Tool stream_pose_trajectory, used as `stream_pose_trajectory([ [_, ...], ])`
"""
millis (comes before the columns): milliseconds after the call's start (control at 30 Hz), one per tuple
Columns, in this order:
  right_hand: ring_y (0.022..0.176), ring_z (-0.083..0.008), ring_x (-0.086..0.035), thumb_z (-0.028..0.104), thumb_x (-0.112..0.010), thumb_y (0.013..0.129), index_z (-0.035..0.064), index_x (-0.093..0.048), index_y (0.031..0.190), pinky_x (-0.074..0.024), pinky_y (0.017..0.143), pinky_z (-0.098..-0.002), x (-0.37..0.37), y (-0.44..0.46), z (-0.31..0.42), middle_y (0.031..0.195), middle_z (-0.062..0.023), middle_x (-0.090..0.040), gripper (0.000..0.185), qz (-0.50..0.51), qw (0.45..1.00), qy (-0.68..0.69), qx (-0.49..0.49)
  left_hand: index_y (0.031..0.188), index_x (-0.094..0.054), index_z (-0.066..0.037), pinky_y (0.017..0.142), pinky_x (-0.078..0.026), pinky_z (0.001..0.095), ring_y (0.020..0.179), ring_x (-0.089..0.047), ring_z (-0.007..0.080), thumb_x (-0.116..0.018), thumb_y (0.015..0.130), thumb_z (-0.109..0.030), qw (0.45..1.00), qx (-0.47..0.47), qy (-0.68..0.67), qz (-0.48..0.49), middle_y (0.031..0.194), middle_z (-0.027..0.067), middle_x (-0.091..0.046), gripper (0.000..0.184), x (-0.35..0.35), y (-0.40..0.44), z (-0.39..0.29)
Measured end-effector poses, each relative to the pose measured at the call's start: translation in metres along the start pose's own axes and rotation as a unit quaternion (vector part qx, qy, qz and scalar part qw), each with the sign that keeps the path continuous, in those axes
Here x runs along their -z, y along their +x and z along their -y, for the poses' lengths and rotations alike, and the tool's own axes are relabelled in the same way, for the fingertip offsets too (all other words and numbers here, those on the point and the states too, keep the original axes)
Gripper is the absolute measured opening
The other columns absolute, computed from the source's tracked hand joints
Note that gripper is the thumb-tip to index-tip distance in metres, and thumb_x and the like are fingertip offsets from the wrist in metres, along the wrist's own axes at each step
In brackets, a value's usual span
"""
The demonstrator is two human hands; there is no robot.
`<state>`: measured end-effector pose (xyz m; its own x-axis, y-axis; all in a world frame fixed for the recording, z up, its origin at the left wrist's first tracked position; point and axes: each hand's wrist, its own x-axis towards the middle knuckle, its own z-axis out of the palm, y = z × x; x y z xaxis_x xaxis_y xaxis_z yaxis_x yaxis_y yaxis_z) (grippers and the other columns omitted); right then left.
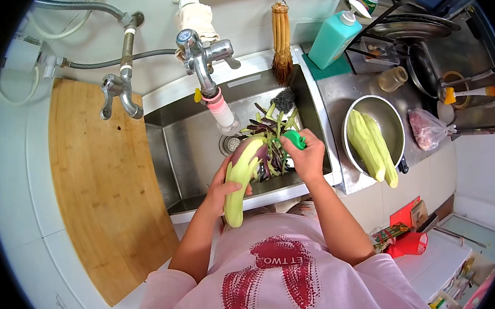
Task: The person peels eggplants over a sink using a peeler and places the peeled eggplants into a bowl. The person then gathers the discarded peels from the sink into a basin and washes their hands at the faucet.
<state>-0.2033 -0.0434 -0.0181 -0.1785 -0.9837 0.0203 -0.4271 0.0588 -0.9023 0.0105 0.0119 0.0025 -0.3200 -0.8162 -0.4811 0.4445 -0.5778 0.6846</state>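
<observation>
A wooden board (pixel 109 181) lay left of the sink (pixel 191 135). The left hand (pixel 218 194) held an eggplant (pixel 239 184) aslant over the sink's near rim, its fingers wrapped round the pale part. Peeling looked well along: purple skin showed toward the far end, and the next stroke seemed to call for rolling that skin uppermost. The pink nozzle (pixel 218 109) hung just beyond that end, perhaps cramping the turn. Peelings (pixel 271 118) littered the sink's right part, near a dark scouring pad (pixel 283 100). The right hand's (pixel 309 157) fingers pinched a green peeler (pixel 296 140) beside the eggplant; whether its blade touched could not be told. Rightmost, two peeled eggplants (pixel 364 140) leaned in a metal bowl (pixel 393 124) on the bench (pixel 333 105), left of a plastic bag (pixel 426 127).
</observation>
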Motion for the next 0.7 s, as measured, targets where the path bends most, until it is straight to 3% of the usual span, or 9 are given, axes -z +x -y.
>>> stream_pose_trajectory([
  [100,0.061,-0.0089,-0.055,0.01,-0.071,0.076,-0.0034,-0.065,0.078,-0.0449,0.056,-0.0251,0.005,0.0,0.01,0.072,-0.0033,-0.063,0.015,-0.05,0.966,0.212,-0.143,0.137,-0.026,-0.008,0.065,-0.05,0.0327,0.069,-0.058,0.0215,-0.055,0.065,-0.005,0.999,0.028,0.03,-0.004,0.1,0.0151,-0.056,0.078,-0.003,0.0,-0.007],
  [267,0.061,-0.0078,-0.057,0.011,-0.072,0.077,-0.0017,-0.066,0.082,-0.0463,0.057,-0.0218,0.001,-0.011,0.035,0.072,-0.0043,-0.064,0.015,0.04,0.904,0.383,-0.184,0.136,-0.026,-0.007,0.062,-0.049,0.0323,0.069,-0.057,0.0214,-0.058,0.064,-0.011,0.996,0.027,0.074,-0.029,0.099,0.0168,-0.056,0.079,-0.014,0.001,-0.007],
  [333,0.063,-0.0089,-0.058,0.009,-0.073,0.075,-0.0015,-0.065,0.085,-0.0491,0.062,-0.0238,0.004,-0.015,0.044,0.074,-0.0041,-0.064,0.017,0.12,0.93,0.3,-0.174,0.136,-0.026,-0.007,0.06,-0.049,0.0319,0.067,-0.056,0.021,-0.059,0.064,-0.01,0.997,0.02,0.072,-0.034,0.098,0.0166,-0.056,0.079,-0.018,0.002,-0.006],
  [500,0.061,-0.0078,-0.057,0.009,-0.073,0.075,-0.0013,-0.066,0.082,-0.0471,0.058,-0.0223,-0.001,-0.013,0.035,0.072,-0.003,-0.064,0.015,0.078,0.925,0.313,-0.2,0.136,-0.025,-0.01,0.053,-0.045,0.0313,0.06,-0.054,0.0195,-0.061,0.066,-0.003,0.992,0.011,0.116,-0.047,0.093,0.016,-0.056,0.079,-0.023,-0.001,-0.006],
  [567,0.059,-0.0071,-0.056,0.008,-0.074,0.074,-0.0015,-0.066,0.081,-0.0463,0.056,-0.0216,0.0,-0.008,0.022,0.071,-0.0029,-0.064,0.014,0.027,0.908,0.366,-0.204,0.136,-0.025,-0.01,0.053,-0.045,0.031,0.059,-0.054,0.0196,-0.06,0.066,-0.003,0.993,0.006,0.109,-0.051,0.092,0.016,-0.055,0.079,-0.02,-0.004,-0.003],
  [700,0.059,-0.0072,-0.056,0.008,-0.074,0.074,-0.0022,-0.066,0.082,-0.0466,0.057,-0.0221,0.0,-0.005,0.007,0.072,-0.0032,-0.064,0.015,0.032,0.915,0.345,-0.205,0.136,-0.026,-0.009,0.053,-0.045,0.0307,0.057,-0.054,0.0202,-0.06,0.067,-0.008,0.994,0.018,0.089,-0.055,0.091,0.017,-0.055,0.076,-0.015,-0.01,0.001],
])
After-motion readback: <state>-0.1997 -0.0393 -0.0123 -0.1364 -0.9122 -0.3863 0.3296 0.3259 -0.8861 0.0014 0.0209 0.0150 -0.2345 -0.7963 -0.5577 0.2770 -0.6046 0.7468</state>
